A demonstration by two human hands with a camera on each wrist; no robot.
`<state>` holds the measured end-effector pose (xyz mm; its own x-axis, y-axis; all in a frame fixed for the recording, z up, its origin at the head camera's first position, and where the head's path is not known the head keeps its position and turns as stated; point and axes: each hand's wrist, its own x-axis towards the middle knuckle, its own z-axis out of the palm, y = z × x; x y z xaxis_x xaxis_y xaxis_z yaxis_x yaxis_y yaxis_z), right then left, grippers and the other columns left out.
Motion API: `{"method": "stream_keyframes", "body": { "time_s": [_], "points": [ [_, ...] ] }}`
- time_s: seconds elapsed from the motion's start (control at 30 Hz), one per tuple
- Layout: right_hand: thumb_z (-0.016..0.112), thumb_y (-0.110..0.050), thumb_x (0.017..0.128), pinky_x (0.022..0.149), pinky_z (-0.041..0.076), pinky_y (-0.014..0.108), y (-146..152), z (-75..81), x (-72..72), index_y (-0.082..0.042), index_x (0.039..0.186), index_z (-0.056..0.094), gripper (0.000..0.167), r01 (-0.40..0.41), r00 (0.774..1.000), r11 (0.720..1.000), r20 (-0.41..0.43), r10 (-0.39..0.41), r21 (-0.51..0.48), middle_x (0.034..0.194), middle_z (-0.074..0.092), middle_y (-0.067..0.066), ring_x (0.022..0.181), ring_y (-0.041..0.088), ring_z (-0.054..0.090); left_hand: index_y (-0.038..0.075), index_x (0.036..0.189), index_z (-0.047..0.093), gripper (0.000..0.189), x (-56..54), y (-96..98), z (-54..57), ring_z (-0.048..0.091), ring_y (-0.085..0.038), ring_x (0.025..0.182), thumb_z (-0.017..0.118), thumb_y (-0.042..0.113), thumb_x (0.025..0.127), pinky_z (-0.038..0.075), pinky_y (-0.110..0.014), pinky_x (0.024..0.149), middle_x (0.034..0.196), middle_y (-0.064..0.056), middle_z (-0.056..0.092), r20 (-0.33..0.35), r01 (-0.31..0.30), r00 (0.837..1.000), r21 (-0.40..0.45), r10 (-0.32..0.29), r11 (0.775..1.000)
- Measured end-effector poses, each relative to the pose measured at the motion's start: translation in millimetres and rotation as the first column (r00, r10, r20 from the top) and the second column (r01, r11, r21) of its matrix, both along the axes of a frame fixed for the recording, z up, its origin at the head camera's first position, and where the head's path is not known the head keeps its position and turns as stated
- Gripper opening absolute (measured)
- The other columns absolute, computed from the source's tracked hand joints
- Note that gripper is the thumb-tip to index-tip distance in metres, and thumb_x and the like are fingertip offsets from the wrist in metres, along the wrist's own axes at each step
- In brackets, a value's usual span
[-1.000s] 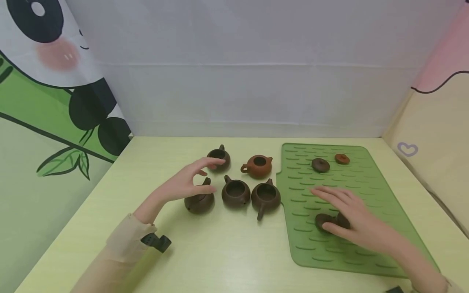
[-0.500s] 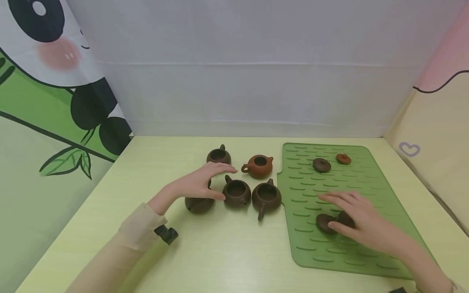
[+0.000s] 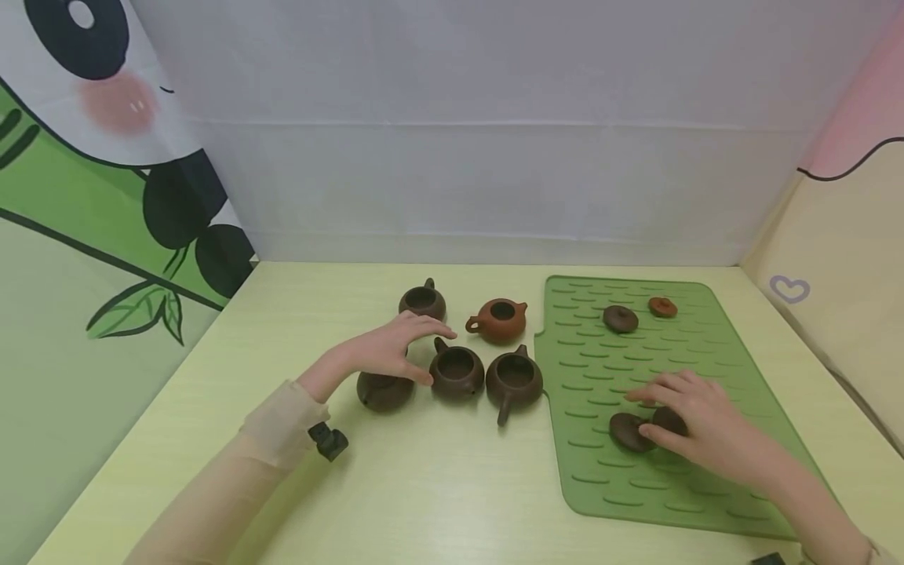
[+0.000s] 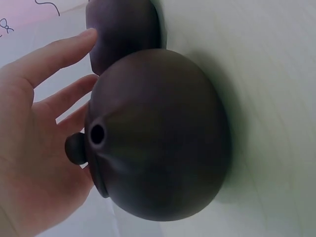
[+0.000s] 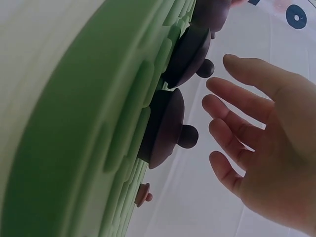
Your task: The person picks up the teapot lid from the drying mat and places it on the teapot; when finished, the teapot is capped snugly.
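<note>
Left hand (image 3: 388,345): thumb and fingers parted, nothing gripped, over the lidded dark teapot (image 3: 384,395) on the worktop (image 3: 438,486); contact unclear. Right hand (image 3: 706,428): fingers loosely bent, nothing held, just above two dark lids, the nearer-left lid (image 3: 628,432) and its neighbour (image 3: 671,421), on the green mat (image 3: 586,488). Farther back on it: another dark lid (image 3: 621,318), small reddish lid (image 3: 663,307). Between hands, lidless: two dark pots (image 3: 514,384), side by side; reddish pot (image 3: 500,323) behind them.
</note>
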<state>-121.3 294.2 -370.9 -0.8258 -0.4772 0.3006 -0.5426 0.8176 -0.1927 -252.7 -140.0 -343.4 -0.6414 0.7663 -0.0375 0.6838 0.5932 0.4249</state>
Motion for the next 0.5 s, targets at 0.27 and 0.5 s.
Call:
{"method": "stream_keyframes", "body": {
  "time_s": [0.27, 0.5],
  "points": [
    [0.084, -0.023, 0.075, 0.078, 0.040, 0.041, 0.5, -3.5, -2.4, -0.025, 0.103, 0.073, 0.030, 0.004, 0.999, 1.000, -0.036, -0.003, 0.029, 0.102, 0.067, -0.009, 0.099, 0.021, 0.060, 0.015, 0.140, 0.054, 0.067, -6.4, 0.5, -3.0, 0.039, -0.032, 0.137, 0.080, 0.028, 0.079, 0.026, -0.056, 0.117, 0.146, -0.007, 0.053, 0.026, -0.020, 0.999, 0.001, 0.020, 1.000],
    [0.085, -0.025, 0.074, 0.077, 0.040, 0.040, 2.1, -5.5, -5.0, -0.029, 0.099, 0.072, 0.029, 0.009, 0.999, 0.999, -0.032, -0.008, 0.037, 0.096, 0.065, -0.014, 0.092, 0.015, 0.058, 0.015, 0.136, 0.056, 0.062, -10.0, -0.1, -7.5, 0.043, -0.031, 0.134, 0.080, 0.028, 0.080, 0.027, -0.056, 0.116, 0.141, -0.006, 0.057, 0.024, -0.011, 1.000, 0.017, 0.011, 1.000]
  ]
}}
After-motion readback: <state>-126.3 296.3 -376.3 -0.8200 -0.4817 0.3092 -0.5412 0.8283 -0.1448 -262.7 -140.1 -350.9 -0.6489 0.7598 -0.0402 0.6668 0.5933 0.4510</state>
